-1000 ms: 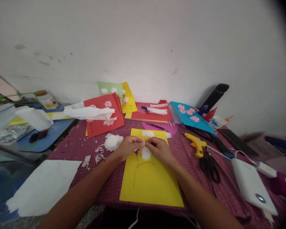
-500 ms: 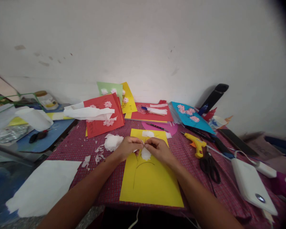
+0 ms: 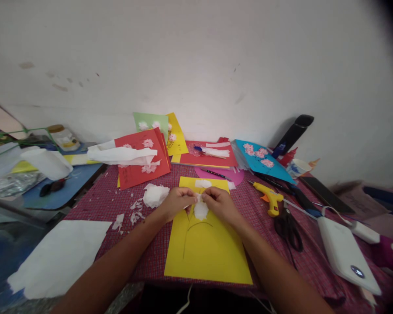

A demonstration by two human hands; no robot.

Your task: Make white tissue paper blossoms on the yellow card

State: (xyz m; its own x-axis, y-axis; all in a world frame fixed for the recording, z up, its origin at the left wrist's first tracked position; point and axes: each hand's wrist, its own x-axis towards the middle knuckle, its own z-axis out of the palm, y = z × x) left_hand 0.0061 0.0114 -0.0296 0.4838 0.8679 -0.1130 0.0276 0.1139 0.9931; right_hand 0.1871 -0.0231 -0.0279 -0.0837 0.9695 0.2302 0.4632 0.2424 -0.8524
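Note:
Above a yellow sheet of card (image 3: 212,257) marked with thin dark curved lines, my two hands meet at the fingertips. My left hand (image 3: 178,201) and my right hand (image 3: 220,204) both pinch a small piece of white tissue paper (image 3: 198,197). Just below the fingers, a round white tissue piece (image 3: 201,211) shows against the card. Another white tissue piece (image 3: 203,183) lies near the card's top edge, behind my hands. Left of my left hand sits a crumpled pile of white tissue (image 3: 155,195), with torn scraps (image 3: 136,216) around it.
A yellow glue gun (image 3: 271,199) and black scissors (image 3: 288,231) lie at right, near a white power bank (image 3: 349,255). Behind are red cards (image 3: 144,174) and a blue card (image 3: 265,159) with pink paper flowers. A white sheet (image 3: 60,257) hangs over the left edge.
My fingertips have drawn slightly apart, the right ones moving a little right, and more of the white tissue shows between them. The other things stay in place.

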